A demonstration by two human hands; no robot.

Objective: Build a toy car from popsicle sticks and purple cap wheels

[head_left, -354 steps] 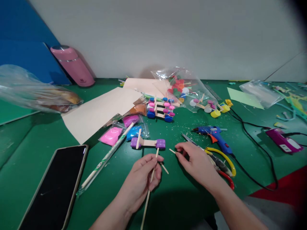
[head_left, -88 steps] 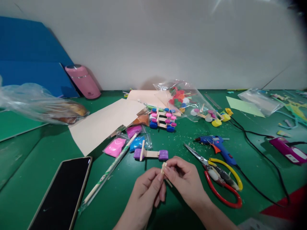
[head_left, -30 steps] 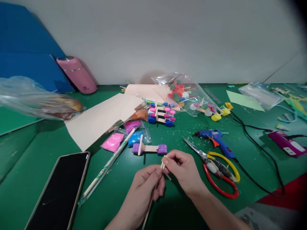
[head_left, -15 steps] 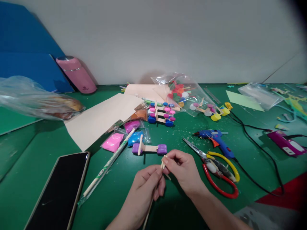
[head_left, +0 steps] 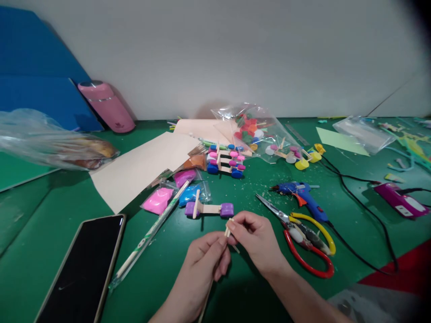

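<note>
Thin pale wooden sticks (head_left: 227, 230) are pinched between my two hands, close together at the fingertips. My left hand (head_left: 204, 262) is closed on them from below, and a long stick end runs down under its palm. My right hand (head_left: 257, 240) grips their upper ends between thumb and fingers. Just beyond my fingertips lies a small craft-stick piece (head_left: 210, 209) with a purple block at each end and a short upright stick at its left. Exactly how many sticks I hold is hidden by the fingers.
Red-and-yellow-handled pliers (head_left: 296, 233), scissors-like, and a blue glue gun (head_left: 301, 193) with its cord lie right. A phone (head_left: 81, 269), a wrapped chopstick packet (head_left: 151, 233) and clay bags (head_left: 160, 199) are left. Behind stand similar colourful pieces (head_left: 225, 161) and a clear bag (head_left: 259, 121).
</note>
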